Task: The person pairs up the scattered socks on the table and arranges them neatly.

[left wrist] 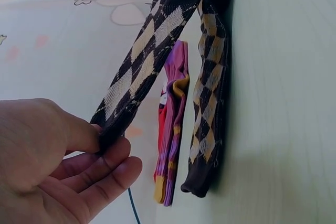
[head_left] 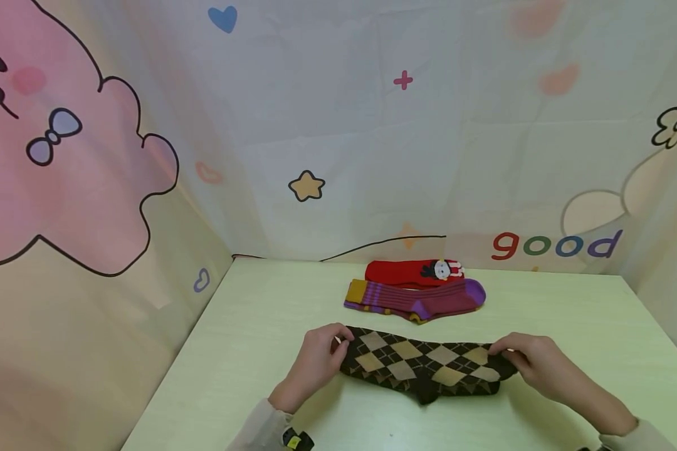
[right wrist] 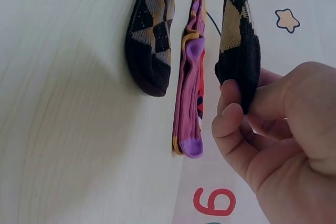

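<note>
A black argyle sock [head_left: 400, 357] with beige and tan diamonds is stretched sideways above the table. My left hand [head_left: 316, 357] pinches its cuff end between thumb and fingers. At the other end, the black toe is pinched by my right hand [head_left: 547, 366]. A matching argyle sock [left wrist: 210, 77] lies on the table just below the raised one, the two apart in both wrist views. In the head view the raised sock hides most of it.
Behind the argyle socks lies a maroon and purple pair of socks [head_left: 446, 302] with mustard cuffs. Red socks [head_left: 397, 273] with a cartoon figure lie farther back, near the printed curtain [head_left: 361, 207] at the edge of the pale table [head_left: 248, 326].
</note>
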Available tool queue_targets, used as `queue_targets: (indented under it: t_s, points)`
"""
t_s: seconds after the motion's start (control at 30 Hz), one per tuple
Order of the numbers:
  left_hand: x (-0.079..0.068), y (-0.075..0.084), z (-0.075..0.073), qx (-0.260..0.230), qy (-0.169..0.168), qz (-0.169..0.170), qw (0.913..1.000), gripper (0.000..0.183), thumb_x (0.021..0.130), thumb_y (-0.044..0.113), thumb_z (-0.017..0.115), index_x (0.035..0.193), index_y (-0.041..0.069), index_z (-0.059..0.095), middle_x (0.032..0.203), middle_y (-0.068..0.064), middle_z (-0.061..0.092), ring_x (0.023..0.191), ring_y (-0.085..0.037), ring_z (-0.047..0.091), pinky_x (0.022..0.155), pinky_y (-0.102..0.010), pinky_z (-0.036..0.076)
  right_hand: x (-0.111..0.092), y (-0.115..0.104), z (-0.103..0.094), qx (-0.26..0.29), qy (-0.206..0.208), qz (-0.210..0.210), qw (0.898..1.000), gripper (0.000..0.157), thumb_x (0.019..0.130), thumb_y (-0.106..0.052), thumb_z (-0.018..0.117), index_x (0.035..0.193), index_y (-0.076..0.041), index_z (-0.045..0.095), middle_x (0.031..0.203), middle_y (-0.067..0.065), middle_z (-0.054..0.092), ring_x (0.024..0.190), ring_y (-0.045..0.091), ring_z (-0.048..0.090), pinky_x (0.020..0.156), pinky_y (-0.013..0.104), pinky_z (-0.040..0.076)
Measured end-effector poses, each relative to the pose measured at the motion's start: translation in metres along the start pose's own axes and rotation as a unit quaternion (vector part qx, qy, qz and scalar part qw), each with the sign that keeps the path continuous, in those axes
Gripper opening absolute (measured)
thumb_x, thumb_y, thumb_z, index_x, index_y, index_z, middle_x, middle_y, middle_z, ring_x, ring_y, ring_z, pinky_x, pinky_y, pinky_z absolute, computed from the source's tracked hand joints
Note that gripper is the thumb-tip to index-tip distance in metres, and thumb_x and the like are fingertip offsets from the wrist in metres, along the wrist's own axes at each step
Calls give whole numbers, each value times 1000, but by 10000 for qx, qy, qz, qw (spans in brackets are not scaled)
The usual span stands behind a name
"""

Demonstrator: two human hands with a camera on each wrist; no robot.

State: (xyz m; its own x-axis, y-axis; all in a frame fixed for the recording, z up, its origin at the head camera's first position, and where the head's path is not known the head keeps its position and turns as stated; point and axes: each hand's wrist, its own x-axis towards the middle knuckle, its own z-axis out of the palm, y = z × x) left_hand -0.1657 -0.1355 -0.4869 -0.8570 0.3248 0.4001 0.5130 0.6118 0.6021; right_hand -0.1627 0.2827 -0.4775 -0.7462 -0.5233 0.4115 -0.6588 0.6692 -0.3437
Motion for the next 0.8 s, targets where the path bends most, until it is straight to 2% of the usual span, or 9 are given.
queue_targets:
  t_s: [0.47,0.8]
  points:
    - [-4,-7,-1,-74,-194,-190,9996,11,94,-3,67,98,6,72,79,0,67,52,1,44,48,-20,43,2,-5,2,180,-256,-74,9995,38,81,19,72,97,-15,75,94,-1,75,80,5,65,62,25,55]
    - [-3,-16,5,43,-443,-301,9986,12,95,-3,67,99,6,72,88,-3,71,53,1,45,51,-19,44,4,-6,4,200,-660,252,9973,34,85,16,70,98,-15,76,98,-2,75,86,11,68,69,31,59]
